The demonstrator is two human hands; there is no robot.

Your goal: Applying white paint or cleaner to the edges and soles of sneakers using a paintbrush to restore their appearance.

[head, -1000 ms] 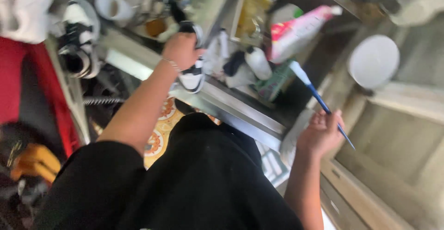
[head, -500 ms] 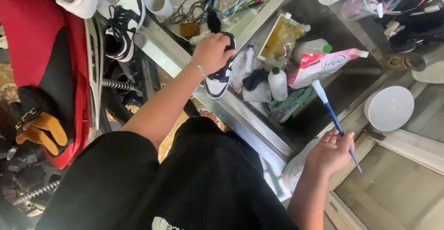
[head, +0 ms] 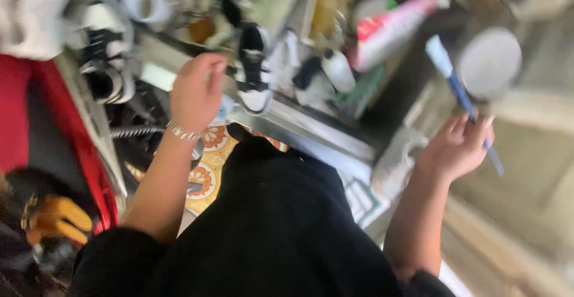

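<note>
My left hand hovers with loosely curled fingers just left of a black and white sneaker that lies on the steel sink edge. It holds nothing and does not touch the shoe. My right hand grips a blue toothbrush with a white head that points up and away. A bracelet sits on my left wrist. The picture is blurred.
A second black and white sneaker and a white cup stand at the upper left. A pink and white bottle, a small white bottle and a round white lid lie in the sink area. A red cloth hangs left.
My left hand has let go of the sneaker and drawn back to the left. The sneaker stays on the sink edge. My right hand still holds the toothbrush, a little higher.
</note>
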